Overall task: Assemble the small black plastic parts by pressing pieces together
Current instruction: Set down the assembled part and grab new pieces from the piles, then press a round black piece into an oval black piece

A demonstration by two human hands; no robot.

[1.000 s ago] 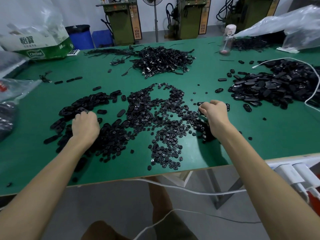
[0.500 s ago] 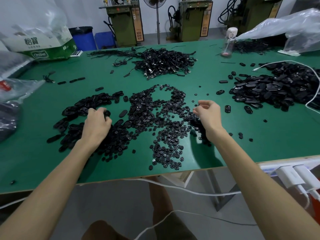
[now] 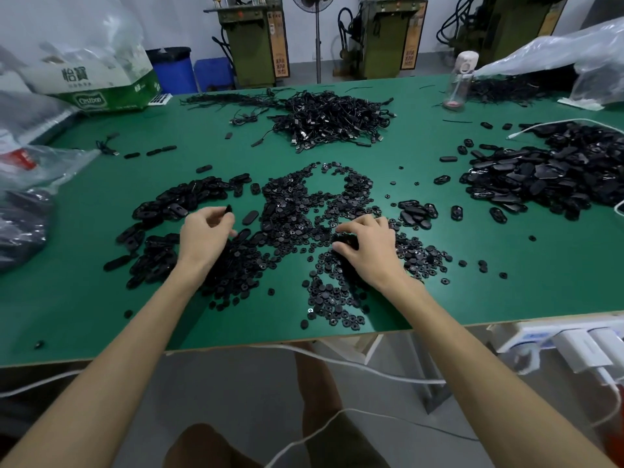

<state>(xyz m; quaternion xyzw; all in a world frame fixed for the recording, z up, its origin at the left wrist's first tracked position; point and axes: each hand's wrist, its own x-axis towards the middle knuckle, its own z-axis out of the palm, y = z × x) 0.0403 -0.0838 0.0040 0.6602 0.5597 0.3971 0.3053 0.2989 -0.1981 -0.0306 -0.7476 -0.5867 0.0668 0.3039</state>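
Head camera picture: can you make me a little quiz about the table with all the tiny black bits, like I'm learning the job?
1. True or false: the left hand pinches a small black piece at its fingertips.
2. Pick one. What does the right hand rest on?
A) a heap of cables
B) the small round parts
C) a water bottle
3. Fill the gap: the table top is ____ in colour.

Key: 1 true. 2 B. 3 green.
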